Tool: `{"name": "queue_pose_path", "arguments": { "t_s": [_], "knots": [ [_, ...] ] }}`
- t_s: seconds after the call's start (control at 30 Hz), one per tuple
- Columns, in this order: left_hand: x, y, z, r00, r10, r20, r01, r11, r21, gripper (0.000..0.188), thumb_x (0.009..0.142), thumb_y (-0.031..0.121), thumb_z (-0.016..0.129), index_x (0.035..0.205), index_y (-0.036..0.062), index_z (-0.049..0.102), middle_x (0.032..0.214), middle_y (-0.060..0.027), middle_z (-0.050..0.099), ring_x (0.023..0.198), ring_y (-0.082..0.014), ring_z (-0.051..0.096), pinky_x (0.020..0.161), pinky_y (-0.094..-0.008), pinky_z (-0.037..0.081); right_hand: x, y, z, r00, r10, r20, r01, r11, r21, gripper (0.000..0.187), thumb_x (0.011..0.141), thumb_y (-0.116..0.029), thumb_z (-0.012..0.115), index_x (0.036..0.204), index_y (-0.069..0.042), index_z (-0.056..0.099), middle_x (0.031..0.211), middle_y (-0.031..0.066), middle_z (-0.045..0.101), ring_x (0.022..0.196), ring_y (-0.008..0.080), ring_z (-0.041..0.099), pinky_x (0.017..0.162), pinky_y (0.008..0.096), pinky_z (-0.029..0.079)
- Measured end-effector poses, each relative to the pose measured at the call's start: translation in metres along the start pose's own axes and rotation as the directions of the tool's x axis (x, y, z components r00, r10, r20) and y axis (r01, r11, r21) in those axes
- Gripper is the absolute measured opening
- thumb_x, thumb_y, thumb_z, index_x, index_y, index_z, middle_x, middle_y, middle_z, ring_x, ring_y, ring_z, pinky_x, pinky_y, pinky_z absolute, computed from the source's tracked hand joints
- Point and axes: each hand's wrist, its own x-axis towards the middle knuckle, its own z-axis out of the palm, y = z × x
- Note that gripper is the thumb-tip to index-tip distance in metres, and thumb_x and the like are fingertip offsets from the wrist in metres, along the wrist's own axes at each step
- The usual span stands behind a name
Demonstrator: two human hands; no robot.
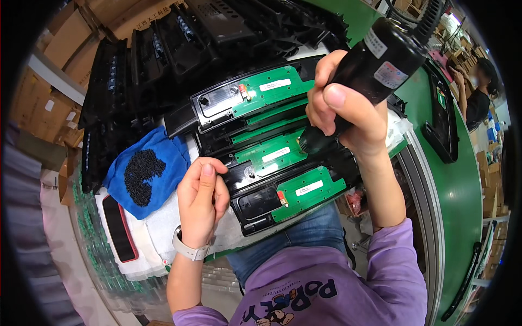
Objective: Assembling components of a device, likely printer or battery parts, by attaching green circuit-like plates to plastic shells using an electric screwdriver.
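My right hand is wrapped round a black electric screwdriver, its cable rising at the top right. The screwdriver's lower end points down at the middle green circuit board, which sits in a black plastic housing; whether the bit touches it cannot be seen. At that housing's left end, my left hand is closed, thumb against curled fingers; anything between them is hidden. Similar housings with green boards lie behind and in front. Small black screws are heaped on a blue cloth left of my left hand.
Black plastic housings are stacked across the back. A phone with a red edge lies at the left. Another black part rests on the green tabletop to the right. Cardboard boxes stand far left; another person is far right.
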Motion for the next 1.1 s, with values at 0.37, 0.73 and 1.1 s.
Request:
{"name": "queue_pose_path", "arguments": {
  "t_s": [0.37,0.73,1.1],
  "knots": [
    [0.004,0.0,0.0,0.997,-0.07,-0.022,0.068,0.996,-0.053,0.011,0.096,0.016,0.046,0.099,0.0058,0.046,0.056,-0.0002,0.043,0.042,-0.0061,0.034,0.04,-0.0191,0.029,0.002,0.005,0.006,0.999,0.016,0.043,-0.018,0.998,0.065,0.02,0.074,-0.013,0.065,0.074,-0.001,0.05,0.051,0.0025,0.048,0.039,0.0084,0.044,0.04,0.0219,0.035],
    [0.002,-0.003,0.001,1.0,-0.017,-0.008,0.017,0.999,-0.038,0.014,0.089,0.01,0.059,0.084,-0.0032,0.056,0.069,-0.0164,0.064,0.049,-0.019,0.062,0.043,-0.0227,0.047,0.001,0.002,0.015,0.971,-0.234,0.045,0.16,0.779,0.607,0.021,0.085,-0.018,0.051,0.095,0.0,0.051,0.056,0.0043,0.048,0.043,0.0125,0.044,0.046,0.0279,0.04],
    [-0.005,0.004,0.013,0.998,-0.022,-0.067,0.026,0.997,0.071,0.005,0.081,-0.003,0.062,0.081,-0.0039,0.058,0.066,-0.0131,0.064,0.048,-0.0152,0.061,0.041,-0.0187,0.043,0.001,0.012,0.031,0.958,-0.281,-0.058,0.238,0.664,0.708,0.03,0.091,-0.029,0.042,0.104,-0.005,0.052,0.062,0.0035,0.051,0.045,0.0139,0.046,0.054,0.0331,0.045]
  ]
}}
